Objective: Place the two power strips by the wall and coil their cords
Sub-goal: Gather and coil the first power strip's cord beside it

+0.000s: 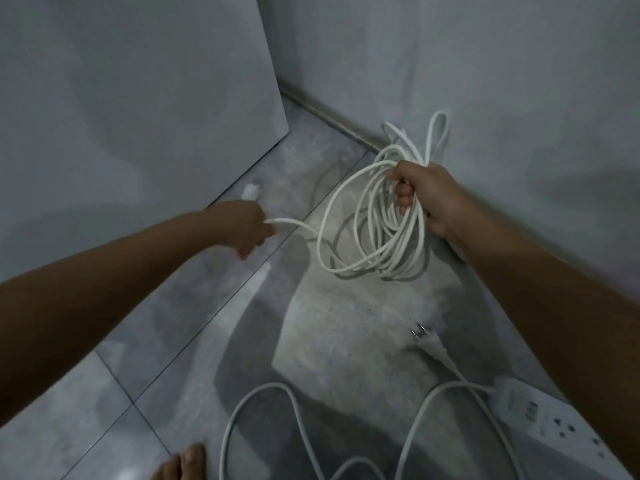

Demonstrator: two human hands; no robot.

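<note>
My right hand (426, 195) grips a bundle of white cord loops (370, 230) that hangs above the floor near the wall. One strand runs from the loops to my left hand (247, 226), which is closed around the cord's end part; a white plug-like piece (250, 191) shows blurred just beyond that hand. At the bottom right a white power strip (550, 427) lies on the floor beside the wall. Its loose cord (263, 410) curves over the tiles, and its plug (429, 344) lies prongs up near my right forearm.
A grey panel (156, 116) stands at the left and meets the wall (485, 81) in the corner ahead. The floor is grey tile (104, 427). Bare toes (183, 462) show at the bottom edge.
</note>
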